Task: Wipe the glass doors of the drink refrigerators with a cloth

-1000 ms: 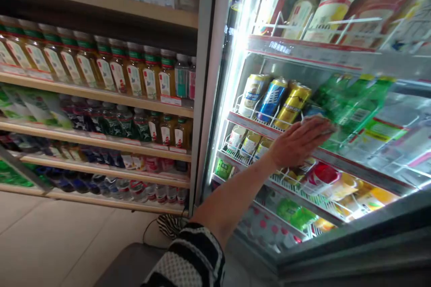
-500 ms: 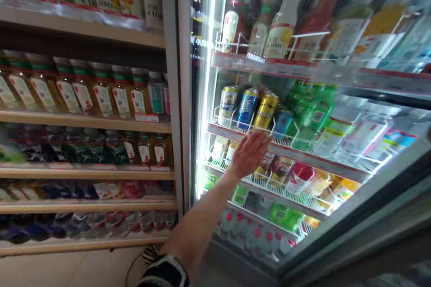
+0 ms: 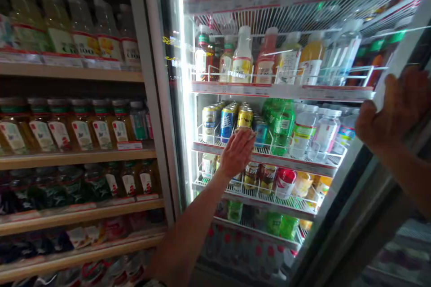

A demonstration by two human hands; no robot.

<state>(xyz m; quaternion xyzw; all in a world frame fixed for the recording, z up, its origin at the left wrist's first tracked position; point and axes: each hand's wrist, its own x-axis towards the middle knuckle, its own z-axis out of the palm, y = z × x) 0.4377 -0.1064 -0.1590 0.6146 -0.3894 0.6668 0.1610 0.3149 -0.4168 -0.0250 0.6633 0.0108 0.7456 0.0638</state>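
My left hand (image 3: 238,152) reaches into the lit drinks cooler, palm down, its fingers stretched out and close together at the shelf edge (image 3: 286,160). Just behind the fingertips stands a gold can (image 3: 244,117), with a blue can (image 3: 226,123) and a pale can (image 3: 209,122) to its left. Whether the fingertips touch the gold can or the wire guard, I cannot tell. On the right, my right hand (image 3: 395,110) is raised by the cooler's door frame (image 3: 340,193), thumb apart from the fingers and slightly blurred. Nothing shows in it.
Green bottles (image 3: 283,123) and clear bottles (image 3: 305,128) share the can shelf. Above is a row of juice bottles (image 3: 241,60); below are more cans (image 3: 267,177) and cups. Wooden shelves (image 3: 77,157) of bottled drinks stand on the left, beyond a grey upright (image 3: 148,76).
The view has shifted, showing more of the cooler's upper shelves. My right hand has come into view at the right. My left hand stays in front of the gold can.
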